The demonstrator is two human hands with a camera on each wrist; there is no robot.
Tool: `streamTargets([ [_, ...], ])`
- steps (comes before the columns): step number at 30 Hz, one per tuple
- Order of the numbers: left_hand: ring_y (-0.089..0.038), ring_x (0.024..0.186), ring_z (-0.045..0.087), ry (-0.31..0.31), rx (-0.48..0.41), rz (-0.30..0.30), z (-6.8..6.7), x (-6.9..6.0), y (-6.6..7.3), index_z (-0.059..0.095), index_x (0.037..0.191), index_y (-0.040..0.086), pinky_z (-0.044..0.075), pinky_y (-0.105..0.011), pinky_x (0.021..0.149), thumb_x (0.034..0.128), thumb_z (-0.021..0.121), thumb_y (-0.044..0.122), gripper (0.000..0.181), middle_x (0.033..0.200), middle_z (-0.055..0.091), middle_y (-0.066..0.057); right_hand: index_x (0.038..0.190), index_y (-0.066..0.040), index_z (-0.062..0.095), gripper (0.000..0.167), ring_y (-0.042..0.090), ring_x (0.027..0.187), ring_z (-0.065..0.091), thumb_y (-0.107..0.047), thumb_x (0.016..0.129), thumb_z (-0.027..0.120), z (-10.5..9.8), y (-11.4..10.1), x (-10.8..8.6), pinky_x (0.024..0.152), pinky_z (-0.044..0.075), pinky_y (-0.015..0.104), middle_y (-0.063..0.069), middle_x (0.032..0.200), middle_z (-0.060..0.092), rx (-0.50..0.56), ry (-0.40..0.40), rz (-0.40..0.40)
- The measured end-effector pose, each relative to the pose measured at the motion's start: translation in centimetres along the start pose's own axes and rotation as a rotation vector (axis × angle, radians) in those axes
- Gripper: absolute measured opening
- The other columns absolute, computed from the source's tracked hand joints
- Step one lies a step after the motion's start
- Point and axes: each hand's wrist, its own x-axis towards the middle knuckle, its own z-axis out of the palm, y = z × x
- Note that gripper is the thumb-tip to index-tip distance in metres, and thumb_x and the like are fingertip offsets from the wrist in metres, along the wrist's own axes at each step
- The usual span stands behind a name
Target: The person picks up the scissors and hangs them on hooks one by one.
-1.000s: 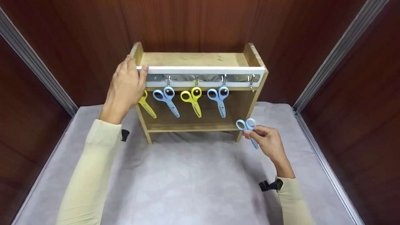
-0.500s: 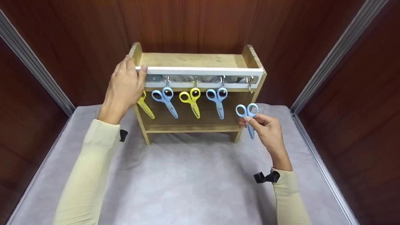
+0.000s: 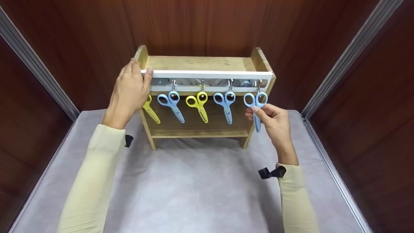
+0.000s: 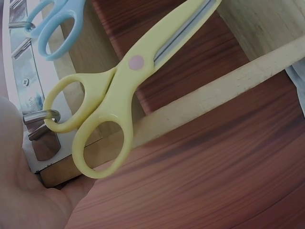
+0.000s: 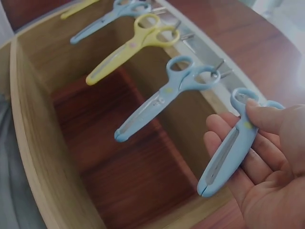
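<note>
My left hand (image 3: 127,87) grips the upper left corner of a small wooden shelf (image 3: 200,61), thumb over the front of its white hook rail (image 3: 207,73). Yellow scissors (image 4: 128,86) hang by one ring from the hook beside that hand. My right hand (image 3: 278,124) pinches blue scissors (image 3: 257,113) just below the rings, blades downward. Their right ring is at the rightmost hook (image 3: 259,84); whether the hook passes through it, I cannot tell. Between the hands hang blue scissors (image 3: 173,105), yellow scissors (image 3: 200,105) and another blue pair (image 3: 225,105), each on its own hook.
The shelf stands on a grey cloth (image 3: 200,187). Behind it is a reddish-brown wood-grain wall (image 3: 200,26). Similar panels with metal edge rails (image 3: 343,61) close off both sides. A black strap mount (image 3: 271,172) sits at my right wrist.
My right hand has risen with the blue scissors, from below the rail up to the rightmost hook, and the scissors have turned nearly upright. My left hand has kept its hold.
</note>
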Motion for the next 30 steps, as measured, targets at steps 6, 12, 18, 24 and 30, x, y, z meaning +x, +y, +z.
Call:
streamTargets([
  [6, -0.049, 0.153, 0.038, -0.008, 0.000, -0.009, 0.0, 0.1, -0.1, 0.039, 0.150, -0.017, 0.031, -0.059, 0.128, 0.1126, 0.032, 0.050, 0.076, 0.163, 0.037, -0.035, 0.110, 0.012, 0.072, 0.027, 0.022, 0.083, 0.082, -0.013, 0.099, 0.074, 0.2, 0.8, 0.5, 0.084, 0.066, 0.037, 0.005, 0.090, 0.083, 0.001, 0.006, 0.042],
  [12, -0.050, 0.152, 0.039, 0.002, -0.008, -0.001, -0.1, 0.3, 0.0, 0.038, 0.150, -0.017, 0.032, -0.060, 0.127, 0.1129, 0.033, 0.048, 0.075, 0.163, 0.037, -0.036, 0.112, 0.011, 0.072, 0.028, 0.018, 0.082, 0.082, -0.015, 0.100, 0.073, 0.4, 1.2, 0.7, 0.083, 0.066, 0.036, 0.002, 0.091, 0.083, -0.023, -0.001, 0.048],
  [18, -0.049, 0.153, 0.038, -0.017, -0.005, -0.016, -0.1, 0.2, 0.0, 0.035, 0.153, -0.016, 0.031, -0.060, 0.128, 0.1127, 0.031, 0.049, 0.077, 0.165, 0.034, -0.034, 0.114, 0.011, 0.072, 0.033, 0.017, 0.090, 0.081, -0.019, 0.103, 0.069, 0.4, 1.3, 0.7, 0.087, 0.065, 0.033, 0.013, 0.101, 0.083, -0.108, -0.002, 0.032],
  [24, -0.049, 0.152, 0.040, -0.002, 0.002, -0.004, 0.1, 0.1, -0.1, 0.039, 0.150, -0.017, 0.033, -0.060, 0.126, 0.1130, 0.035, 0.044, 0.072, 0.163, 0.038, -0.035, 0.115, 0.009, 0.072, 0.029, 0.012, 0.095, 0.080, -0.017, 0.103, 0.068, 0.1, 1.6, 0.2, 0.088, 0.061, 0.023, 0.008, 0.104, 0.083, -0.202, 0.018, 0.051],
  [30, -0.050, 0.149, 0.042, -0.002, 0.008, 0.004, -0.1, 0.1, 0.0, 0.041, 0.148, -0.018, 0.035, -0.061, 0.125, 0.1131, 0.035, 0.045, 0.071, 0.162, 0.039, -0.035, 0.118, 0.002, 0.075, 0.029, 0.008, 0.097, 0.074, -0.022, 0.103, 0.069, -0.2, 1.8, -0.2, 0.086, 0.052, 0.018, 0.004, 0.104, 0.081, -0.334, 0.059, 0.092],
])
